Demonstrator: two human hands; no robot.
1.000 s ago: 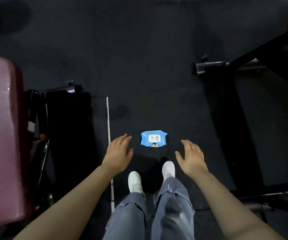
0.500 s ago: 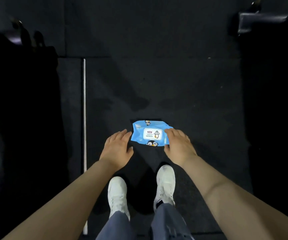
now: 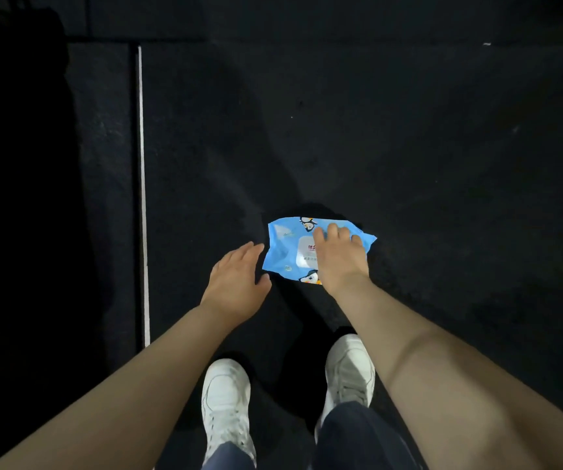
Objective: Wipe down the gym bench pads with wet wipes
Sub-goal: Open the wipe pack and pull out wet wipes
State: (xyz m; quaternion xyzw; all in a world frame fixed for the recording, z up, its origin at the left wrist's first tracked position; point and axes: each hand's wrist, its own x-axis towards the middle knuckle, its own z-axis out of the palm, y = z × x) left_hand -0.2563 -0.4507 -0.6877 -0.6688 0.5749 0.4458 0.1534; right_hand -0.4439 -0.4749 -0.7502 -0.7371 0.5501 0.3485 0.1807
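Blue wet-wipe pack, penguin print, white label at centre: lying flat on the black rubber floor, just ahead of the person's feet. Right hand: laid palm-down over the right half of the pack, fingers spread and bent over its far edge; whether they grip or merely rest, cannot tell. Left hand: beside the pack's left edge, fingers extended and loosely together, holding nothing, thumb near the pack's corner. White floor line: running away from the viewer, left of both hands. White sneakers: on the floor below the hands, dark trouser legs above them.
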